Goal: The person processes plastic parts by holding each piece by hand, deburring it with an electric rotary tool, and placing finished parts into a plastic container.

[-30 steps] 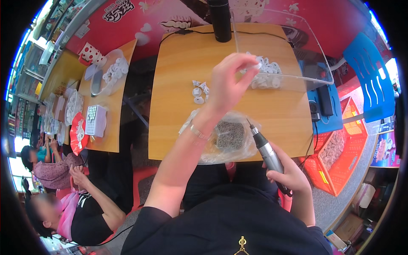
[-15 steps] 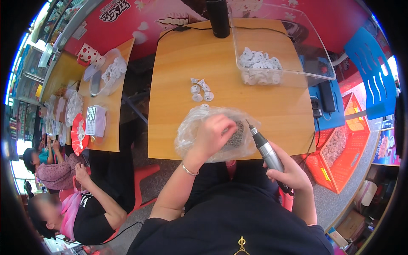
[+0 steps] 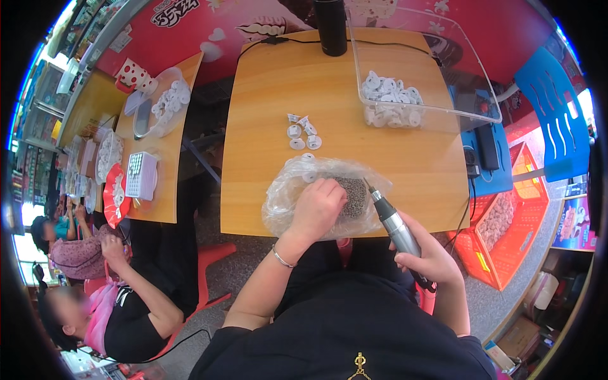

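My right hand (image 3: pixel 432 258) grips a silver and black electric screwdriver (image 3: pixel 400 233), its thin bit pointing up and left over the edge of a clear plastic bag (image 3: pixel 283 201). Inside the opened bag lies a heap of tiny grey metal pieces (image 3: pixel 356 197) that look like screws. At the heap's left side, my left hand (image 3: pixel 318 208) has its fingers curled together and pressed down; whatever is between the fingertips is hidden. Beyond the bag sits a small group of white round plastic parts (image 3: pixel 295 132), and one more lies against the bag's far edge.
A clear bin (image 3: pixel 430 109) with white parts stands at the table's far right, beside a black bottle (image 3: pixel 330 28). To the right are a blue chair (image 3: pixel 552 114) and an orange crate (image 3: pixel 500 269). A person (image 3: pixel 136 310) sits at a neighbouring table (image 3: pixel 166 190) on the left.
My left hand has lowered a little and its fingers have curled in at the heap of metal pieces. The screwdriver stays almost in place in my right hand.
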A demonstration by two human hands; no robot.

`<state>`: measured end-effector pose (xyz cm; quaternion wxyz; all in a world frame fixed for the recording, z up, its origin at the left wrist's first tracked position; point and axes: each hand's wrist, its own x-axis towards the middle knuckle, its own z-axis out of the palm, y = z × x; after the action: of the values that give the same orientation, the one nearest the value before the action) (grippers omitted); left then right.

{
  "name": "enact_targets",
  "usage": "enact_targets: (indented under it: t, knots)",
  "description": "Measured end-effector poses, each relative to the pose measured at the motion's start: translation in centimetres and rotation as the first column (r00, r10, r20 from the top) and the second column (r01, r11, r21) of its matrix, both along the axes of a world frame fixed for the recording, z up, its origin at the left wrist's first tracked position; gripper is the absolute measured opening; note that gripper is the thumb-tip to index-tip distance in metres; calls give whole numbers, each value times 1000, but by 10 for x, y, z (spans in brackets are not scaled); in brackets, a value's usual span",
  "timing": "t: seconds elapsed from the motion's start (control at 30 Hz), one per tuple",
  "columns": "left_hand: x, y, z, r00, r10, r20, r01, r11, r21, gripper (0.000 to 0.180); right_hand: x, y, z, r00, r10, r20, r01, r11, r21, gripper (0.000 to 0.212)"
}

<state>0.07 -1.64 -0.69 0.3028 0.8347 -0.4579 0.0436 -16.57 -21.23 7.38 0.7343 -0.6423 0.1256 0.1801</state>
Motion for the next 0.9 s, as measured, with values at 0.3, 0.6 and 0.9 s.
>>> enact_targets:
  t: [0.3,0.6,0.9]
  knots:
    - [0,1,8,997,-72,16,71,996,47,9,1,1,1,1000,8,1,-8,1000,-3,76]
    - [1,-1,2,999,-19,-48,19,1000,-9,6,-1,1,-1,1000,14,4,-14,1000,6,77]
    - [0,9,6,652,-62,-756,-150,966,-209,6,-1,1,-3,1000,23,17,-23,1000,17,78]
